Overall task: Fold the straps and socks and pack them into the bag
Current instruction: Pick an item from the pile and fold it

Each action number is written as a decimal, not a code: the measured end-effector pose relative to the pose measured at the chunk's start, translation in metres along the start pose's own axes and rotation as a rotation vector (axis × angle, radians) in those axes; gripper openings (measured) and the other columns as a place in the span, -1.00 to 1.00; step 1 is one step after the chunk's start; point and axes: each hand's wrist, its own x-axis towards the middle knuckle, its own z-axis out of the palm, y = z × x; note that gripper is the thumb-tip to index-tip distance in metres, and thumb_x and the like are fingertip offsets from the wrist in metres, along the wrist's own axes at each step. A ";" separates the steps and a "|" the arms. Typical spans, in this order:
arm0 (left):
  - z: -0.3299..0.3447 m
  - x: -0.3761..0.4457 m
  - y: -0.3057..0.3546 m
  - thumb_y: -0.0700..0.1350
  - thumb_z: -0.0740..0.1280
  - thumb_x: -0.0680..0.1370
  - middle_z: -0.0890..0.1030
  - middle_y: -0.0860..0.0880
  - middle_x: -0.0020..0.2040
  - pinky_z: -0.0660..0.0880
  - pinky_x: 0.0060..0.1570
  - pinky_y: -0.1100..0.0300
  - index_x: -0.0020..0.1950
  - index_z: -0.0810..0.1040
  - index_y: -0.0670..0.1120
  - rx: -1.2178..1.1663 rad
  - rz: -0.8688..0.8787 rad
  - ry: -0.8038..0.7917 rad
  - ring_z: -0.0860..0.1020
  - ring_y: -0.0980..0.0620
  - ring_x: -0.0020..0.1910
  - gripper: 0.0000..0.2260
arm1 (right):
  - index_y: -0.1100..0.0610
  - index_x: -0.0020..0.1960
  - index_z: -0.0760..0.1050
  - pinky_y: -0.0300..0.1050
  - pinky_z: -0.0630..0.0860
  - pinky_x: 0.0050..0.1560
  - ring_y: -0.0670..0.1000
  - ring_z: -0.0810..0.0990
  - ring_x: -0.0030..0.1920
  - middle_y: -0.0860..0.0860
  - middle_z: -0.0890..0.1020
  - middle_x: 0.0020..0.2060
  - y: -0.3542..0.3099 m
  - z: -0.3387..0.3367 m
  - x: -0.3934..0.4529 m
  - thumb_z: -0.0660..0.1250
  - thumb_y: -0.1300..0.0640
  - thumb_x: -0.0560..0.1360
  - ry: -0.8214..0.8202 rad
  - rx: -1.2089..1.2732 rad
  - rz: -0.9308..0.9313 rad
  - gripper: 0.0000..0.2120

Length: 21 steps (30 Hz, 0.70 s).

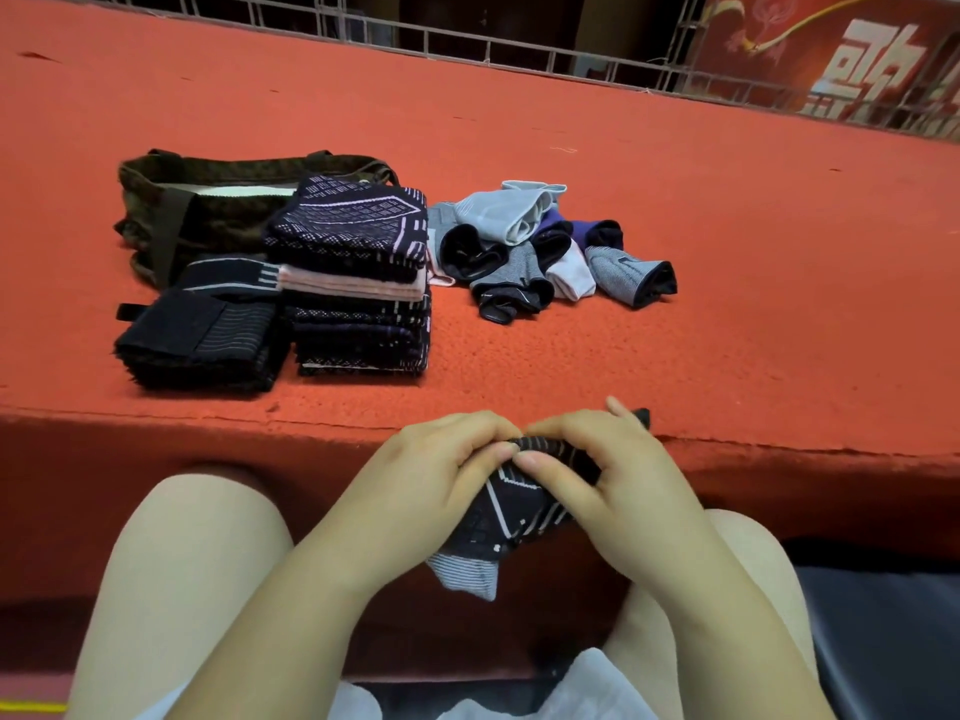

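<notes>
A dark sock (pixel 511 517) with white lines and a grey toe hangs below the red platform's front edge. My left hand (pixel 436 470) and my right hand (pixel 602 470) both pinch its upper end, thumbs meeting at the cuff. On the platform a stack of folded dark socks (pixel 358 283) stands beside folded black straps (pixel 202 330). A dark green bag (pixel 208 210) lies behind them at the left. A loose pile of folded socks (pixel 535 252), grey, black, white and purple, lies to the right of the stack.
The red carpeted platform (pixel 727 314) stretches wide to the right and back. A metal wire fence (pixel 467 39) runs along its far edge, with a red banner (pixel 857 59) at the upper right. My bare knees sit below the front edge.
</notes>
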 end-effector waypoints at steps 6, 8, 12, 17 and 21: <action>-0.005 -0.002 -0.005 0.15 0.32 0.46 0.64 0.16 -0.14 0.52 -0.05 0.13 -0.06 0.56 0.12 -0.161 -0.095 -0.072 0.60 0.18 -0.11 -0.85 | -0.07 -0.22 0.51 -0.29 0.38 -0.16 -0.14 0.54 -0.20 -0.19 0.57 -0.26 -0.002 0.000 -0.003 0.22 -0.17 0.45 0.165 0.147 0.027 -0.78; -0.007 -0.003 -0.012 0.18 0.37 0.38 0.65 0.11 -0.18 0.55 -0.05 0.06 -0.10 0.56 0.12 -0.209 -0.148 -0.085 0.61 0.16 -0.16 -0.80 | -0.07 -0.23 0.51 -0.35 0.37 -0.19 -0.14 0.55 -0.21 -0.17 0.58 -0.26 -0.002 -0.003 -0.004 0.21 -0.14 0.45 0.238 0.188 0.064 -0.80; -0.009 -0.002 -0.020 0.02 0.53 0.33 0.62 0.04 -0.31 0.47 -0.21 0.27 -0.23 0.59 0.06 -0.454 -0.257 0.058 0.55 0.16 -0.31 -0.85 | -0.06 -0.24 0.52 -0.44 0.35 -0.26 -0.15 0.54 -0.27 -0.15 0.59 -0.33 -0.001 -0.013 -0.006 0.24 -0.12 0.45 0.369 0.286 0.152 -0.81; -0.006 0.000 -0.017 -0.01 0.56 0.26 0.56 0.07 -0.41 0.39 -0.28 0.38 -0.30 0.56 -0.03 -0.683 -0.365 0.200 0.49 0.19 -0.38 -0.78 | -0.03 -0.27 0.52 -0.43 0.36 -0.31 -0.17 0.53 -0.33 -0.13 0.58 -0.38 -0.002 -0.015 -0.006 0.28 0.00 0.47 0.428 0.349 0.237 -0.84; -0.005 0.001 -0.013 0.01 0.42 0.25 0.50 0.03 -0.51 0.37 -0.39 0.43 -0.31 0.48 -0.14 -0.668 -0.398 0.279 0.43 0.19 -0.51 -0.75 | 0.03 -0.28 0.52 -0.43 0.37 -0.33 -0.18 0.50 -0.36 -0.05 0.58 -0.37 -0.003 -0.014 -0.008 0.32 0.10 0.54 0.468 0.408 0.284 -0.79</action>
